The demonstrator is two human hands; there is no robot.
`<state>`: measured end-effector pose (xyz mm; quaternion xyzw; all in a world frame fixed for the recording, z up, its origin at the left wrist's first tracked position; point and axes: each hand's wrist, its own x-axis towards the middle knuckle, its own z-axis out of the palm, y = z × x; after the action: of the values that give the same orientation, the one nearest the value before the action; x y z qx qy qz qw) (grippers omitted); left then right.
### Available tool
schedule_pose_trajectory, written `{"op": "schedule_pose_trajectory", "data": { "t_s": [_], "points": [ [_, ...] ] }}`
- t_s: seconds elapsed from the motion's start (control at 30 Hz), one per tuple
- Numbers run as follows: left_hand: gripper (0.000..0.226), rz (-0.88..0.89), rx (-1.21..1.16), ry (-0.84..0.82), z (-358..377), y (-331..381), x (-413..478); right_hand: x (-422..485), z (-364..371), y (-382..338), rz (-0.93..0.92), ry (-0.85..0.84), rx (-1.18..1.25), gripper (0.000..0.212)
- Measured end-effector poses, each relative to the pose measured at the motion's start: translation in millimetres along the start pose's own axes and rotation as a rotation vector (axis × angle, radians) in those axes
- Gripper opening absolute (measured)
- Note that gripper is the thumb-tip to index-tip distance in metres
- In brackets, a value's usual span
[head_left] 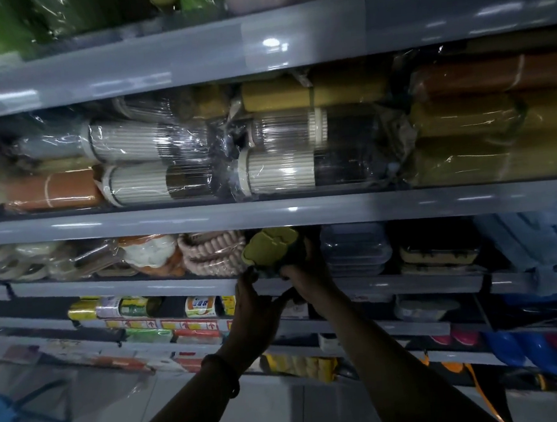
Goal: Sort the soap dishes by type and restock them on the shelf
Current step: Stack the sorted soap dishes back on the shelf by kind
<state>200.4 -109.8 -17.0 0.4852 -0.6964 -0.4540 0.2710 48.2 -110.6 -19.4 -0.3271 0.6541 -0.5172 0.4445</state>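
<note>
While right hand (306, 277) curls round the green soap dish (270, 245) at the shelf (125, 284) front edge, between pink dishes (210, 257) and clear boxes (354, 251), left hand (255, 302) touches its underside, fingers fairly straight, thumb spread.

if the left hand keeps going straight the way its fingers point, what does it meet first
Most likely the olive-green soap dish that the right hand holds at the shelf edge: the left hand points up at its underside. Depth is unclear; it may already touch.
</note>
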Motion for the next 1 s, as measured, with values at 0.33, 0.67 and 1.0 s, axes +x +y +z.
{"op": "schedule_pose_trajectory", "data": {
  "t_s": [0.33,0.67,1.0],
  "points": [
    [0.065,-0.126,-0.24,0.036,-3,7,10,-26,-9,9,-0.003,-0.126,-0.021,0.078],
    [0.063,-0.153,-0.307,-0.008,-8,5,33,-37,1,16,0.032,-0.149,-0.063,0.091],
    [0.059,-0.085,-0.272,-0.017,-4,-18,39,-35,3,22,0.064,-0.144,-0.096,0.093]
  ]
}}
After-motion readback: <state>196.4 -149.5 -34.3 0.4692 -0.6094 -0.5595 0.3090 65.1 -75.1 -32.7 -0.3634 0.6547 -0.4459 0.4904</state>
